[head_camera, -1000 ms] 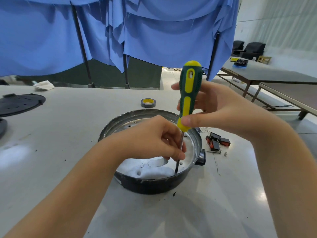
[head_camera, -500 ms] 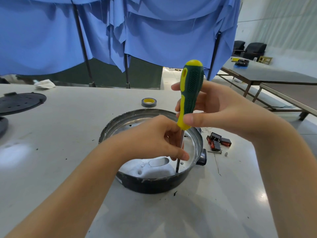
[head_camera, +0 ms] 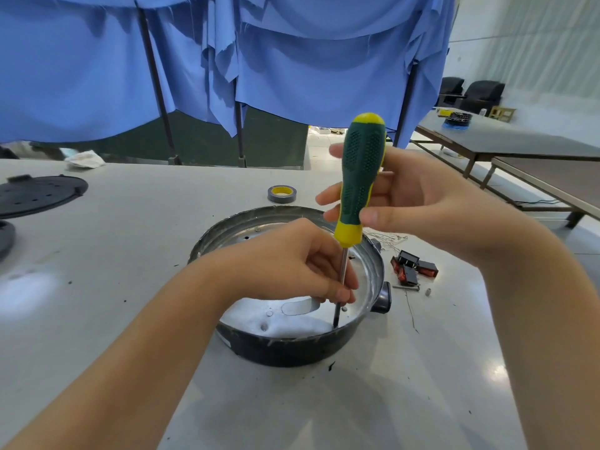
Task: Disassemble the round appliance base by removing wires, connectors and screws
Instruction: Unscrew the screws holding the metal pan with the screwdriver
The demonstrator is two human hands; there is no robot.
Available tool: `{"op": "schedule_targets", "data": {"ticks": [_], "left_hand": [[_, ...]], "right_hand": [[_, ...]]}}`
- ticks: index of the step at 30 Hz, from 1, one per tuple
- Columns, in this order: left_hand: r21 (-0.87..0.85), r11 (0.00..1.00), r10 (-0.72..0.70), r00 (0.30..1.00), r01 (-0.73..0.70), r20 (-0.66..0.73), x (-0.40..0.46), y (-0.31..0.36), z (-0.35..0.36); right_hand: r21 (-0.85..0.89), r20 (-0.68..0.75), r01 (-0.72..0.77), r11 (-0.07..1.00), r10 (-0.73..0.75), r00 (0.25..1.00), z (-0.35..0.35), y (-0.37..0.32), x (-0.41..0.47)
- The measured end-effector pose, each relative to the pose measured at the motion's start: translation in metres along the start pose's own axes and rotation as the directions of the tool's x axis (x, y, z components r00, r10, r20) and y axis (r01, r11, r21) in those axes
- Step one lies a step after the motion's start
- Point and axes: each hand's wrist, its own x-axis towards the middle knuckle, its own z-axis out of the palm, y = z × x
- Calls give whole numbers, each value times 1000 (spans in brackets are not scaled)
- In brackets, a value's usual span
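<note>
1. No lettering, brand, number or sign is legible anywhere in the head view.
2. A small pale label on the round black-walled appliance base [head_camera: 227, 343] is too blurred to read.

Blue drapes [head_camera: 292, 60] hang behind the grey table [head_camera: 130, 287]; dark chairs [head_camera: 470, 92], perhaps armchairs, line the far wall.

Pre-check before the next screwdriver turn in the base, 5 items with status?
1. Right hand grips screwdriver handle: ok.
2. Left hand pinches the shaft to steady it: ok.
3. Screwdriver upright, tip down inside round base: ok.
4. Tip seated in a screw head: cannot tell, too small.
5. Removed red switches lie on table outside the base: ok.
</note>
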Motion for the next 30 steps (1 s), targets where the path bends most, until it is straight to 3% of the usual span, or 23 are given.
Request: {"op": "schedule_targets", "data": {"ticks": [6,10,15,18,22,26,30], "left_hand": [[119,993,33,994,-21,-105,3,2,5],[113,993,27,994,-14,-106,3,2,5],[17,1000,8,1000,-8,2,0,1,0],[30,999,16,999,-15,-37,0,1,1],[101,995,21,992,-9,-123,4,1,5],[126,992,21,988,-2,-151,6,1,6],[64,998,7,996,-1,-88,3,2,4]], "right_hand": [[-220,-119,-16,975,-11,993,5,0,5],[-120,-111,7,993,-20,994,3,0,3],[31,-47,15,999,-13,999,-1,1,0],[10,-40,13,1000,-13,999,1,2,1],[-151,-134,2,989,-22,991,3,3,7],[-122,-156,11,993,-30,987,3,5,8],[-33,-106,28,999,-32,994,1,3,4]]}}
